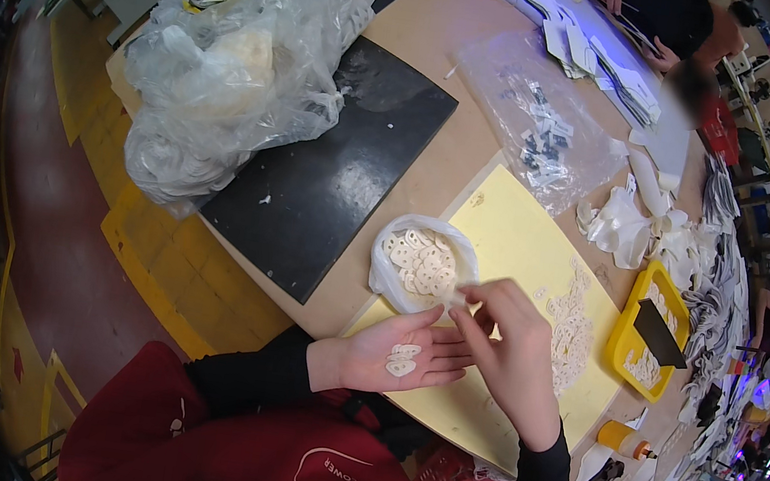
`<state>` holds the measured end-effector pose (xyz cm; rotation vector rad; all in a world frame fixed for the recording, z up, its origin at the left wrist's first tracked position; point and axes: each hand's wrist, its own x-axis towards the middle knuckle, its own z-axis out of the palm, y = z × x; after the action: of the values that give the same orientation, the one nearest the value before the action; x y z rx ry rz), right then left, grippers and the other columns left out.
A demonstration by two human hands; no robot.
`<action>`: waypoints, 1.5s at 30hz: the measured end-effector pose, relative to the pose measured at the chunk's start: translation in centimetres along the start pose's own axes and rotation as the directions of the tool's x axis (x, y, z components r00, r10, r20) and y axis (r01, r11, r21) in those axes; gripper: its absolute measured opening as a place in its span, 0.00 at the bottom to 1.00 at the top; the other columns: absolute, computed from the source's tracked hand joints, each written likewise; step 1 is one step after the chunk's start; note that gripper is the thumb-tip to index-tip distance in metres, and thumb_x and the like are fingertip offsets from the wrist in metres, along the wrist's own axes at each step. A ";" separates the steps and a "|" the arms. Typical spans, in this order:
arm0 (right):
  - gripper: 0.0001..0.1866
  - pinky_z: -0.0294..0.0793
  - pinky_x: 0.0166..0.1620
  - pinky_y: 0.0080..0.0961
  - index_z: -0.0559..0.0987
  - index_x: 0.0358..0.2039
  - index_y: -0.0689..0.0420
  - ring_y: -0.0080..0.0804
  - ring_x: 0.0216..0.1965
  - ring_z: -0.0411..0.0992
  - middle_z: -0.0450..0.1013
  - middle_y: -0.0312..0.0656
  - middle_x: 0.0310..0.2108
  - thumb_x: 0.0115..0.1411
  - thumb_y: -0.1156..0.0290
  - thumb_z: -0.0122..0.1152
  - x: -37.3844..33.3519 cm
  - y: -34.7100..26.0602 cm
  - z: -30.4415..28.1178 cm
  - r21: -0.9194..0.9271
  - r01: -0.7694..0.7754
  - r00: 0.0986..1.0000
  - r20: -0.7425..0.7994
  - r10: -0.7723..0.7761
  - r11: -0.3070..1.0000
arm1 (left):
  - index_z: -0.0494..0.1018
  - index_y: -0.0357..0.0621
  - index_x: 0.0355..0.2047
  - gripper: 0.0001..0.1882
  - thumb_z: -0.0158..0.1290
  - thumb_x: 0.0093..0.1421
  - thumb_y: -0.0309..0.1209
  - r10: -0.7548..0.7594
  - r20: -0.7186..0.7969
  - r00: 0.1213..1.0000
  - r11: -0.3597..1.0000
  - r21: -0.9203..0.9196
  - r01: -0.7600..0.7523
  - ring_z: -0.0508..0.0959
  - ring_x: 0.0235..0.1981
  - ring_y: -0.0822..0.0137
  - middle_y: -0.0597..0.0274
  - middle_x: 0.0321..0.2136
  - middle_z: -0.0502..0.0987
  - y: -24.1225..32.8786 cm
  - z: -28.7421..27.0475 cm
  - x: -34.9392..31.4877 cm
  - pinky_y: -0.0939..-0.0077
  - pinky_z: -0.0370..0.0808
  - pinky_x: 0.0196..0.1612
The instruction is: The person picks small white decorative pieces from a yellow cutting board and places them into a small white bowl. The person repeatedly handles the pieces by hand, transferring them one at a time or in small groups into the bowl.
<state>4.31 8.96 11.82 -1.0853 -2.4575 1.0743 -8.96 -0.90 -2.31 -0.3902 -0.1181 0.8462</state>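
Observation:
My left hand [357, 353] lies palm up with its fingers stretched out. A few small flat cream-coloured pieces with holes [401, 367] rest on its palm. Above those fingertips, my right hand [513, 347] has its thumb and fingertips pinched together; a pale blur shows at the tips, too smeared to name. Just beyond both hands stands a round tub lined with a white plastic bag [381, 277], filled with similar cream pieces [426, 261]. More of them are spread in a pile [572, 341] to the right of my right hand, on a pale yellow sheet [496, 219].
A yellow tray [620, 350] with pieces and a dark plate stands at right, near an orange-capped bottle [623, 438]. At left lie a black board [360, 139] and crumpled clear plastic [229, 91]. Across the table, a person's hands [662, 55] work beside stacked white panels [570, 45].

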 end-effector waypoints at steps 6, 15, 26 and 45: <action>0.14 0.79 0.34 0.34 0.78 0.44 0.60 0.41 0.32 0.77 0.72 0.47 0.37 0.58 0.72 0.69 -0.7 -0.5 1.4 0.075 0.105 0.986 0.125 -0.114 0.992 | 0.65 0.41 0.63 0.29 0.37 0.76 0.52 0.028 0.117 0.993 0.999 0.041 -0.033 0.69 0.64 0.61 0.57 0.61 0.69 0.4 -0.6 -0.4 0.62 0.65 0.70; 0.10 0.77 0.41 0.34 0.81 0.42 0.60 0.43 0.38 0.78 0.76 0.45 0.36 0.59 0.74 0.68 -2.8 1.0 2.8 0.137 0.068 0.980 0.177 -0.092 0.988 | 0.62 0.41 0.66 0.31 0.36 0.76 0.53 0.055 -0.275 0.960 0.975 0.222 0.007 0.74 0.58 0.65 0.59 0.58 0.73 -0.3 2.0 0.2 0.64 0.68 0.67; 0.16 0.79 0.43 0.33 0.80 0.50 0.59 0.45 0.41 0.78 0.76 0.46 0.44 0.60 0.76 0.66 0.6 -1.4 0.1 0.062 0.035 0.994 -0.107 -0.029 0.997 | 0.66 0.43 0.62 0.28 0.36 0.76 0.52 0.044 -0.153 0.987 0.995 0.090 -0.031 0.71 0.61 0.62 0.57 0.58 0.71 -0.2 2.2 -0.1 0.62 0.65 0.70; 0.10 0.77 0.41 0.32 0.80 0.41 0.62 0.40 0.38 0.76 0.75 0.44 0.36 0.57 0.78 0.68 -2.2 1.3 3.1 0.161 0.148 0.966 0.188 -0.177 0.976 | 0.47 0.36 0.74 0.37 0.25 0.77 0.53 0.024 -0.273 0.962 0.977 0.212 0.036 0.52 0.75 0.57 0.51 0.75 0.50 -0.6 3.0 0.0 0.63 0.49 0.76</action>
<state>5.03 6.35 8.86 -0.7484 -2.5202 1.3439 -9.30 -0.35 0.73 -0.2996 0.2285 0.7818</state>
